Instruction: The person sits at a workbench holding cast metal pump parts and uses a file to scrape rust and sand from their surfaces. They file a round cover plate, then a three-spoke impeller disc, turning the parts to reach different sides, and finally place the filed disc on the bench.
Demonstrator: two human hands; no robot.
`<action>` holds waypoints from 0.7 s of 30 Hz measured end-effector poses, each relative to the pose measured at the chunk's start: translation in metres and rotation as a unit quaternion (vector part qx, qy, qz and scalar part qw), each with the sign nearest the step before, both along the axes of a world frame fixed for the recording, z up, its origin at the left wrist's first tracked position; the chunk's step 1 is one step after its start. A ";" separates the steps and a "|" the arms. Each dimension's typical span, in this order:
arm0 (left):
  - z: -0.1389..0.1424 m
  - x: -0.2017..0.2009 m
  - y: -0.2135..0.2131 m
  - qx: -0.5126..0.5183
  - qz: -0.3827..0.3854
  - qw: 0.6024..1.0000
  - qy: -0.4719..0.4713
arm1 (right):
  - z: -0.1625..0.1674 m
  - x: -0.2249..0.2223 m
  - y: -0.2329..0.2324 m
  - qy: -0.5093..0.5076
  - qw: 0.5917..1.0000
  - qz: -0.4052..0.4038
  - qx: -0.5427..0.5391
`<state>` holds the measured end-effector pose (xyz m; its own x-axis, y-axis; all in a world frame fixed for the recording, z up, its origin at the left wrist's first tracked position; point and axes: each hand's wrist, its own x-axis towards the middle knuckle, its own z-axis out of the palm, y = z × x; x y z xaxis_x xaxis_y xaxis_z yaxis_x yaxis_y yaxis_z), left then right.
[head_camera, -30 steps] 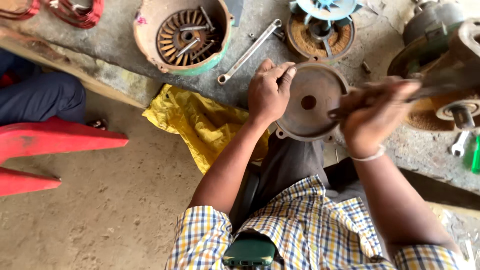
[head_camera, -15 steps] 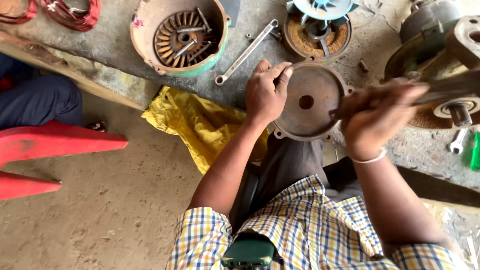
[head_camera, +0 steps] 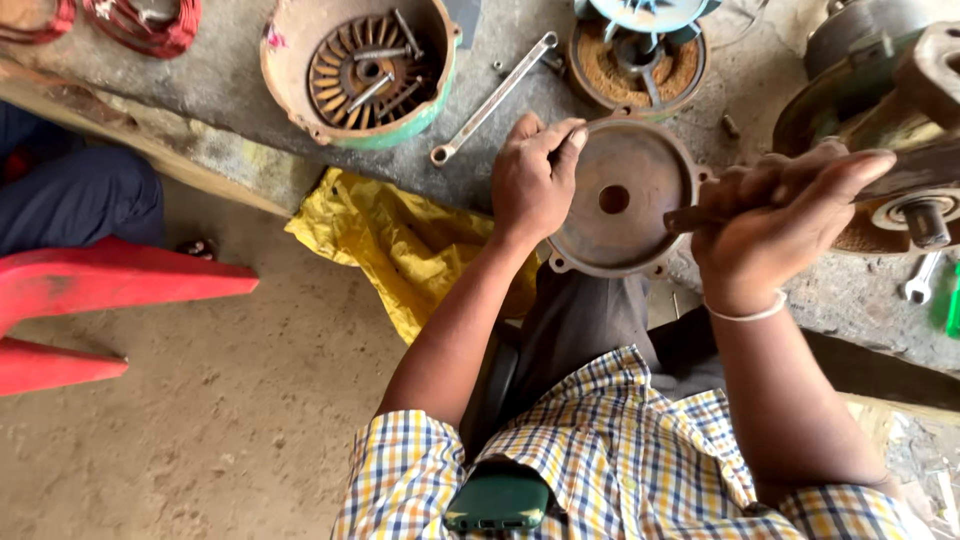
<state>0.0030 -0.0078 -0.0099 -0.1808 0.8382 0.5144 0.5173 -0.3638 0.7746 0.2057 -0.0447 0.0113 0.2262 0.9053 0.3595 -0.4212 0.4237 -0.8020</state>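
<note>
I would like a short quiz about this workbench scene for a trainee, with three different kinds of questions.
1. True or false: the left hand grips the rim of the round cover.
2. What lies between the stator housing and the cover? A) a spanner B) a hammer C) a drill
3. What colour is the cloth hanging under the bench?

Key: 1 true; 2 A; 3 yellow. The right hand holds a dark bar-shaped tool.

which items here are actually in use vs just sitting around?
In use:
- left hand gripping the round end cover
- right hand holding a dark tool against it

Lying about:
- long spanner
- housing with vaned rotor
- yellow bag
- small spanner
- red coils
</note>
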 end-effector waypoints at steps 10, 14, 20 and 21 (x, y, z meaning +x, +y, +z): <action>0.005 0.001 0.001 -0.007 -0.004 1.000 0.009 | 0.007 -0.011 -0.001 -0.130 0.988 -0.086 -0.001; 0.003 0.001 0.001 -0.005 -0.001 1.000 0.006 | -0.011 0.003 0.003 -0.329 0.928 -0.166 0.065; 0.000 0.001 0.000 -0.014 -0.004 1.000 -0.002 | -0.016 0.009 0.001 -0.122 0.990 -0.072 0.002; 0.000 0.001 0.000 0.001 -0.001 1.000 0.001 | -0.014 0.007 -0.002 -0.124 0.990 -0.061 -0.008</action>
<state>0.0041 -0.0078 -0.0098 -0.1773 0.8379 0.5162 0.5186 -0.3662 0.7726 0.2131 -0.0467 -0.0028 0.2405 0.8831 0.4029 -0.1570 0.4450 -0.8816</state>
